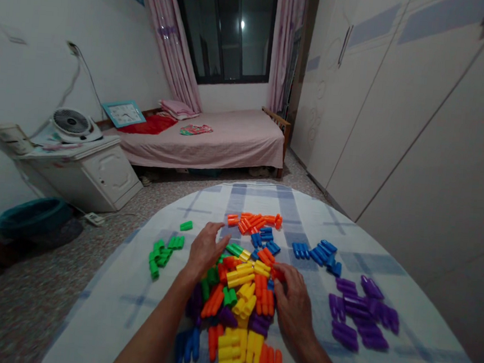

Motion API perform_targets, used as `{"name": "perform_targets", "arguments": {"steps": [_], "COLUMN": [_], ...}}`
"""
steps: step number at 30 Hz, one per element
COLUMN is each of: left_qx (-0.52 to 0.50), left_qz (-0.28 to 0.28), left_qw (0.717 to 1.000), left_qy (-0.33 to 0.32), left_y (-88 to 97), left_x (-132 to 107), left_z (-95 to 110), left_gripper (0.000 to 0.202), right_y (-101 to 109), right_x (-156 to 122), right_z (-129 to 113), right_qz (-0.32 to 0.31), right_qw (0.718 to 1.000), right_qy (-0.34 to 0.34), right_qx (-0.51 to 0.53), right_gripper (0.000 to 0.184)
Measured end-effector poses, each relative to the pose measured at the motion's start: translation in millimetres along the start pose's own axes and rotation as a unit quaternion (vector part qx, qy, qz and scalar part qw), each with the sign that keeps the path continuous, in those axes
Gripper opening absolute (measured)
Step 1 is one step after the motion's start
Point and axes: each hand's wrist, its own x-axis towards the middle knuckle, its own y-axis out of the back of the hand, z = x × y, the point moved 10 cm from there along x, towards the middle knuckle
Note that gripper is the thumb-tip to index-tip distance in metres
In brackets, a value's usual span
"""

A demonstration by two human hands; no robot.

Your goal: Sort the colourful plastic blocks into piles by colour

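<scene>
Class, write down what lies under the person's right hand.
The right hand sits at the edge of the block heap: orange plastic blocks and purple plastic blocks show beside it; whatever lies beneath the palm is covered.

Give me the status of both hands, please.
Left hand over the mixed plastic blocks. Right hand at an orange block. Purple blocks off to the right.

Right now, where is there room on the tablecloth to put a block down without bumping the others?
Bare cloth lies left of the left hand, below the green blocks. A narrower strip runs between the right hand and the purple blocks. The middle is crowded: the mixed pile of blocks fills the space between both hands.
</scene>
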Motion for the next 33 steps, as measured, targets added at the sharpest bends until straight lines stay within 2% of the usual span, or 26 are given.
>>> {"name": "perform_targets", "arguments": {"steps": [2,4,7,9,13,16,19,23,27,29,33], "left_qx": [-0.051,-0.096,-0.156,-0.191,-0.235,-0.254,-0.27,-0.249,-0.213,-0.2,-0.169], "left_qz": [0.048,0.09,0.126,0.121,0.091,0.096,0.129,0.194,0.204,0.198,0.198], "left_qw": [0.997,0.989,0.975,0.97,0.966,0.961,0.951,0.943,0.951,0.955,0.961], "left_qy": [0.037,0.067,0.093,0.093,0.063,0.06,0.082,0.104,0.096,0.094,0.09], "left_y": [14.9,21.4,17.4,9.0,-1.8,0.3,6.4,16.4,17.5,17.2,19.1], "left_x": [-24,-46,-70,-78,-78,-75,-75,-80,-80,-79,-79], "left_z": [-19,-35,-50,-54,-55,-61,-73,-85,-86,-85,-83], "left_gripper": [0.037,0.037,0.041,0.042,0.042,0.041,0.039,0.036,0.036,0.037,0.036], "right_y": [0,1,4,1,-5,-6,-4,4,12,6,-14], "right_x": [0,0,0,0,1,3,4,3,11,18,27], "right_z": [1,3,5,6,-2,-9,-8,-3,-1,-3,-14], "right_qz": [0.003,0.013,0.033,0.027,-0.009,-0.031,-0.039,-0.015,0.021,0.007,-0.063], "right_qw": [1.0,1.0,0.999,0.999,0.998,0.998,0.999,1.0,1.0,1.0,0.997], "right_qy": [-0.002,-0.003,-0.006,-0.006,0.021,0.033,0.015,0.0,0.008,0.018,0.034], "right_qx": [0.004,0.01,-0.001,-0.025,-0.059,-0.05,-0.023,-0.004,-0.014,-0.016,-0.008], "right_gripper": [0.027,0.028,0.032,0.039,0.047,0.039,0.033,0.031,0.035,0.041,0.045]}}
